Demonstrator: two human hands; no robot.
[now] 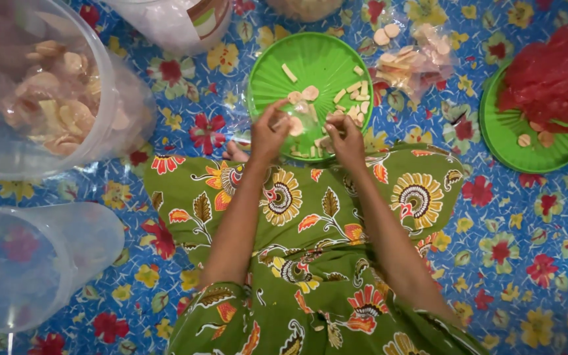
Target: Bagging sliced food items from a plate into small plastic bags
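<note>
A round green plate (310,52) lies on the floral mat in front of my knees, with several pale cracker pieces scattered on it. Over the plate's near edge my left hand (267,135) holds open a small clear plastic bag (290,125) with a round cracker showing inside. My right hand (348,138) is closed on cracker pieces at the plate's near rim, close beside the bag. My lap is covered by green flowered cloth.
A big clear tub of crackers (47,98) stands far left, an empty clear tub (27,263) near left. Filled small cracker bags (415,56) lie right of the plate. A second green plate (501,144) at the right carries a red plastic bag (553,75).
</note>
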